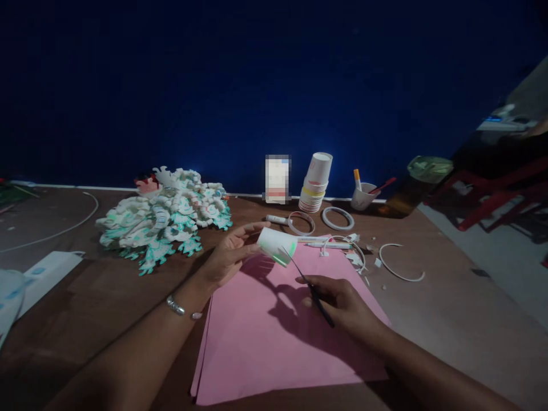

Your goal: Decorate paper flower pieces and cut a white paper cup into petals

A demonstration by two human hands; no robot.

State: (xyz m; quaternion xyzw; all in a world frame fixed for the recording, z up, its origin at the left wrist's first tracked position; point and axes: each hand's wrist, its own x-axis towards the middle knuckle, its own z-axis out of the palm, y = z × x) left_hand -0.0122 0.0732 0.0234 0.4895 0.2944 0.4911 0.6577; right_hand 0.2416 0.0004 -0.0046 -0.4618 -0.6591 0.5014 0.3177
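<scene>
Over a pink sheet of paper, my left hand grips a white paper cup lying on its side in the air. Green shows along the cup's rim, which faces right. My right hand is closed round a pair of dark-handled scissors. The thin blade reaches up to the cup's rim and overlaps it; whether it is cutting into the paper I cannot tell. Both hands cast shadows on the pink paper.
A heap of cut paper shapes with green edges lies at left. Behind stand stacked paper cups and a cup holding pens. Tape rolls, markers, a curled cut rim and scraps lie at right.
</scene>
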